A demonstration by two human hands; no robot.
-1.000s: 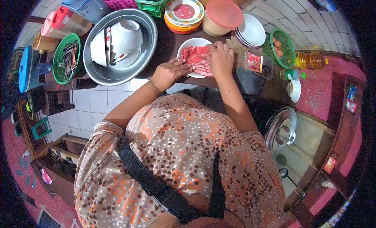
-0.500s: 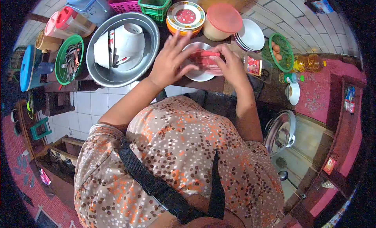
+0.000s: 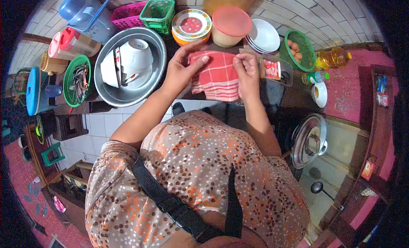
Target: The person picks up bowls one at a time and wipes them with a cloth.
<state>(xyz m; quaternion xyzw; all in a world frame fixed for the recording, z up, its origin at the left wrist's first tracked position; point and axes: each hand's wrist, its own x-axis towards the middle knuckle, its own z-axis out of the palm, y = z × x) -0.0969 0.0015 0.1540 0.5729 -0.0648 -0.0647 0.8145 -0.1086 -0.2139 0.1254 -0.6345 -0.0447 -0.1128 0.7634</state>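
Observation:
A red-and-white checked cloth (image 3: 218, 75) is spread upright between my two hands. My left hand (image 3: 180, 72) grips its left side, the thumb on the front and the fingers mostly behind it. At the opposite edge, my right hand (image 3: 248, 75) pinches the cloth between thumb and fingers. Whatever lies behind the cloth is hidden, and the white plate seen earlier does not show. Just beyond the cloth stand a stack of patterned plates (image 3: 191, 25) and a tub with a pinkish-red lid (image 3: 232, 22).
A metal basin (image 3: 161, 56) with white bowls stands left, beside a green basket (image 3: 65, 84) of cutlery. To the right are stacked white bowls (image 3: 264, 34), a green basket (image 3: 309, 64) of eggs, and oil bottles (image 3: 334, 59). Pots and a ladle (image 3: 317, 187) sit lower right.
The cloth, bunched over the white plate before, is now opened out between my hands. My left hand has closed from spread fingers onto the cloth. The view has shifted slightly.

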